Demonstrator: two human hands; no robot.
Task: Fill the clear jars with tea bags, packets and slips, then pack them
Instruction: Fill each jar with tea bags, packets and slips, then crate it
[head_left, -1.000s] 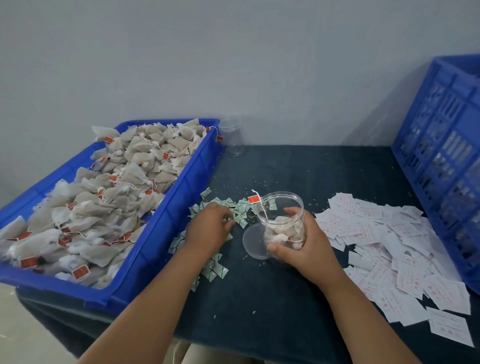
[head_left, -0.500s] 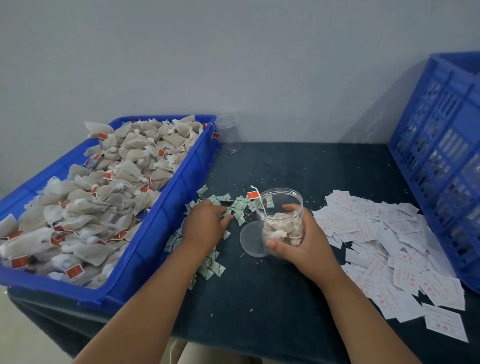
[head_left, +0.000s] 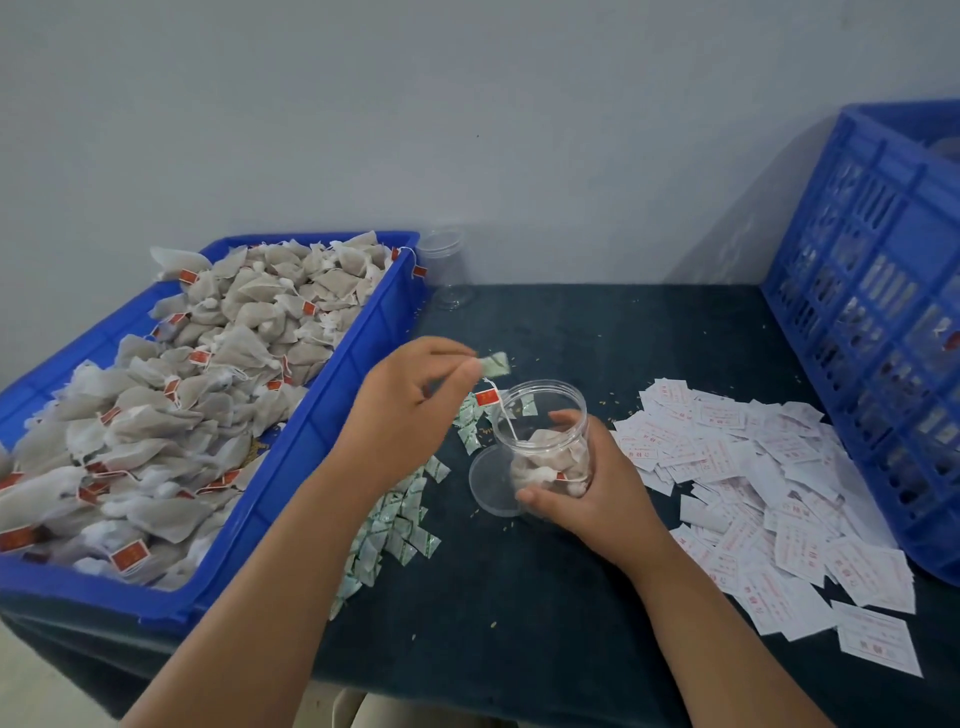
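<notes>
1. Head view, the hands: we see the left hand (head_left: 410, 410) lifted off the table, thumb and fingertip pinching one small green-and-white packet (head_left: 493, 364) just behind and left of the open mouth of the clear jar (head_left: 545, 415). The right hand (head_left: 587, 499) wraps the jar's lower wall, steadying it on the dark table (head_left: 597, 332).
2. Head view, the change: half a second ago the left hand lay low among the loose packet pile (head_left: 395, 525). It has now risen with a packet, while the jar and the right hand have stayed put.
3. Head view, the jar: tea bags (head_left: 550, 452) fill its lower part, and one red tag (head_left: 487, 397) hangs over the rim. Its lid (head_left: 485, 483) lies flat just beside it. The packet is blurred, so we cannot tell whether it is one piece or two.
4. What it means: we judge the tea bags are in and the packet goes next. We see no paper from the white slips (head_left: 753, 467) inside yet.
5. Around: a blue bin (head_left: 322, 441) of tea bags sits at left, with an empty jar (head_left: 447, 270) behind it. A blue crate (head_left: 872, 332) stands at right.
</notes>
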